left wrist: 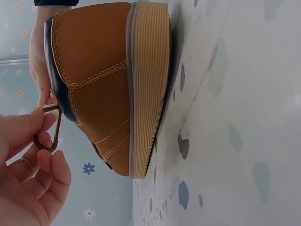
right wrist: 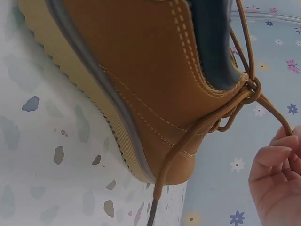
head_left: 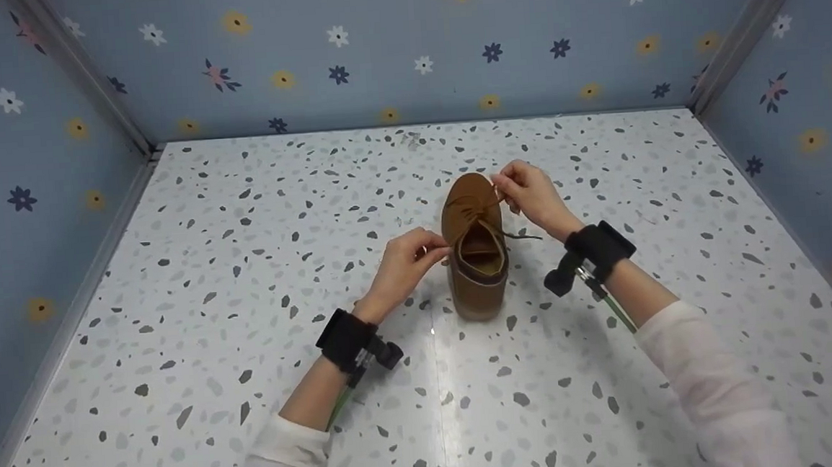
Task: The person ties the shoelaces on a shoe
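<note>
A brown lace-up shoe (head_left: pixel 479 303) with a thick tan sole stands upright on the tabletop, toe pointing away. Its brown shoelace (right wrist: pixel 176 146) crosses itself in a knot (right wrist: pixel 254 90) at the throat. On the shoe's left side, my left hand (head_left: pixel 405 261) pinches the lace between thumb and fingers, and a loop of lace (left wrist: pixel 55 136) hangs by those fingers. My right hand (head_left: pixel 533 196), to the right of the toe, pinches another stretch of lace drawn out from the knot. A loose dark-tipped lace end (head_left: pixel 526 237) trails off the shoe's right side.
The white speckled tabletop (head_left: pixel 247 301) is bordered by blue flowered panels (head_left: pixel 404 39) at the back, left and right. Each wrist wears a black strap (head_left: pixel 600 250) with a small camera and a green cable.
</note>
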`<state>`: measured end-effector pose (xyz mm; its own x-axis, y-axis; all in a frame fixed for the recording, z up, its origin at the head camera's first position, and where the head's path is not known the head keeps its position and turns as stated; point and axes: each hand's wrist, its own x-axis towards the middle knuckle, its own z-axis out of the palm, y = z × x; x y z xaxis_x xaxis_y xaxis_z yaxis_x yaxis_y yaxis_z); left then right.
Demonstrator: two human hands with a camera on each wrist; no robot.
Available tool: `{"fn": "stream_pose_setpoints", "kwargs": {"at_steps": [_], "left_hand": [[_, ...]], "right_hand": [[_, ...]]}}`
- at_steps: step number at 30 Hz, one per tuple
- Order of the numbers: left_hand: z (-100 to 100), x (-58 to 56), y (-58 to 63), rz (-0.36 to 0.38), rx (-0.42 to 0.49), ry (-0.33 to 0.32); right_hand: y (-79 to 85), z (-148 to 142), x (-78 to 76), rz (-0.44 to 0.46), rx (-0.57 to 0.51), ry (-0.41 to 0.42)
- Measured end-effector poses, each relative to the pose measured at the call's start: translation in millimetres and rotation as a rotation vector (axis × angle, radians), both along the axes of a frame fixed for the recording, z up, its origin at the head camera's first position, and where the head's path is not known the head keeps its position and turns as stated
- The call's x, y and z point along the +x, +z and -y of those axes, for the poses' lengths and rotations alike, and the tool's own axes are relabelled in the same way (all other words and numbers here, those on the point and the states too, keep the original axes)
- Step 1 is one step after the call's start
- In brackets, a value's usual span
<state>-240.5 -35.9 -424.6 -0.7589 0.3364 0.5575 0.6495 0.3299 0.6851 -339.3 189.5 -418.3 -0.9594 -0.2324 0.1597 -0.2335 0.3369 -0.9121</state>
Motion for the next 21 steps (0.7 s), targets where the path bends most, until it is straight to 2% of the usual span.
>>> {"fn": "stream_pose_setpoints", "kwargs": {"at_steps": [4,10,12,17,18,21], "left_hand": [[3,0.7,1.3,-0.014,-0.015,-0.004],[6,1.5,2.7,-0.008,-0.018,-0.029],[6,2.2,3.4,0.000,-0.022,-0.029],[8,9.7,11.8,0.016,-0.010,-0.030],[8,12.0,14.3,0.020,-0.001,-0.033],[8,17.1,19.7,0.032,0.023,-0.045]], "right_hand": [[3.4,2,3.9,-0.025,0.076,-0.039],[37.4,14,36.2,-0.081,0.111,-0.051],[43.0,15,41.3,-0.089,0.133,-0.049],[43.7,14,42.0,-0.096,0.160,-0.061],[36.7,11,36.1,-0.097,0.127,-0.041],[34.8,9,34.5,-0.094,0.135,-0.063]]}}
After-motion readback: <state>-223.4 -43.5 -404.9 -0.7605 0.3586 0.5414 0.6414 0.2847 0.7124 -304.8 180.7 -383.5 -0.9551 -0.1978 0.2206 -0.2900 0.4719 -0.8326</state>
